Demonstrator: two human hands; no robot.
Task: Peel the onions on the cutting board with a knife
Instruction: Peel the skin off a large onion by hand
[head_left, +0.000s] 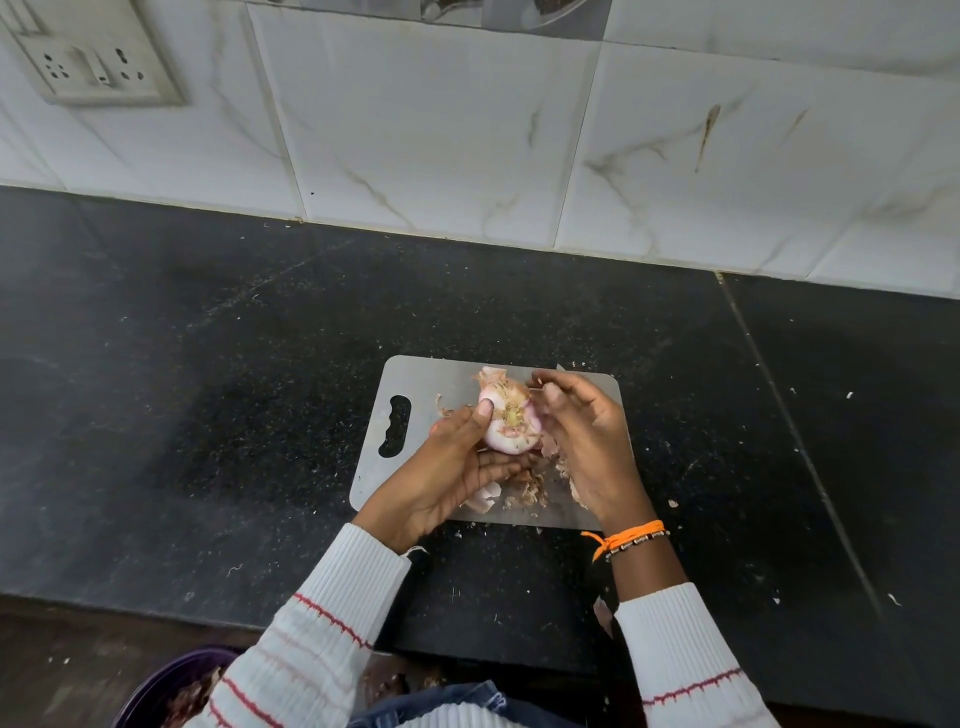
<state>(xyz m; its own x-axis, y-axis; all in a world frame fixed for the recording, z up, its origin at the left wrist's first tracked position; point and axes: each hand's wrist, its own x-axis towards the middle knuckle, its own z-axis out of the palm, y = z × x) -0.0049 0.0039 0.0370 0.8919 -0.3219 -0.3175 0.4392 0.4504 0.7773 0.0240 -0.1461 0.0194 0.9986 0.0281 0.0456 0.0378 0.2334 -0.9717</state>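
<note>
While the left hand (447, 467) is cradling the onion (509, 422) above the cutting board (415, 379), its thumb is pressing the bulb's near side and its fingers are curling underneath, root end facing up. Right hand (576, 436) is working at the onion's far side, fingers bent narrow and pinching at papery skin; whether the knife sits in that hand cannot be told, though a thin grey tip is showing just past its knuckles. Loose skins (524, 491) are lying on the board under both hands, and scraps are scattering over the dark table (208, 364). Judgement: peeling is partway through. Doing it well means turning the bulb slowly with the left hand, lifting skin from the root downward, keeping any blade angled away from the thumb.
</note>
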